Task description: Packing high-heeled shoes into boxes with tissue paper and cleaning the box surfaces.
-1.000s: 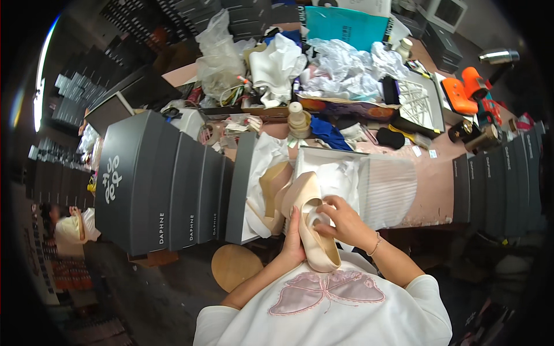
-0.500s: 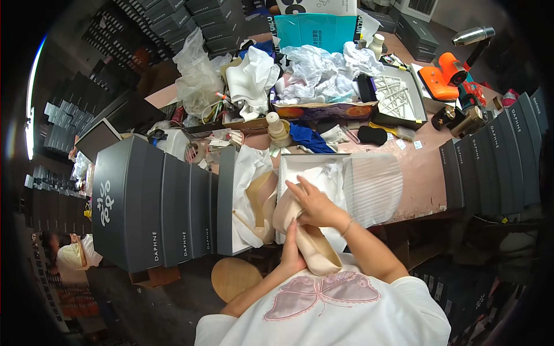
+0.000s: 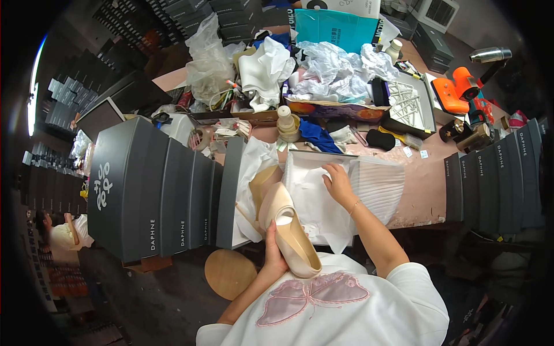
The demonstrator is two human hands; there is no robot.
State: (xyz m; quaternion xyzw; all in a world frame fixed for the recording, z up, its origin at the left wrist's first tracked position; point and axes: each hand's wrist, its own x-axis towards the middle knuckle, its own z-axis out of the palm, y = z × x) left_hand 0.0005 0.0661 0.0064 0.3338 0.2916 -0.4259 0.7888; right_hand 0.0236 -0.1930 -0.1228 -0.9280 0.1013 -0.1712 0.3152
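Note:
My left hand (image 3: 274,254) grips beige pumps (image 3: 300,245) from below, in front of my chest. They look like a pair laid toe to heel, though overlap hides part of them. White stuffing (image 3: 283,218) shows in the upper opening. My right hand (image 3: 340,183) holds nothing visible, its fingers apart over white tissue paper (image 3: 309,184) in an open shoebox (image 3: 320,155). Left of that, a grey box (image 3: 229,193) stands open with more tissue and a tan curved piece (image 3: 265,177) inside.
Grey shoeboxes (image 3: 130,196) stand in a row at left, others (image 3: 502,179) at right. Translucent pleated sheets (image 3: 378,190) lie beside the open box. Behind are a bottle (image 3: 285,121), a blue cloth (image 3: 316,135), and a carton of crumpled paper (image 3: 337,108). A person (image 3: 69,233) is far left.
My right hand has left the pumps and moved right over the tissue-lined box. My left hand still holds the pumps, now turned so that their openings show more.

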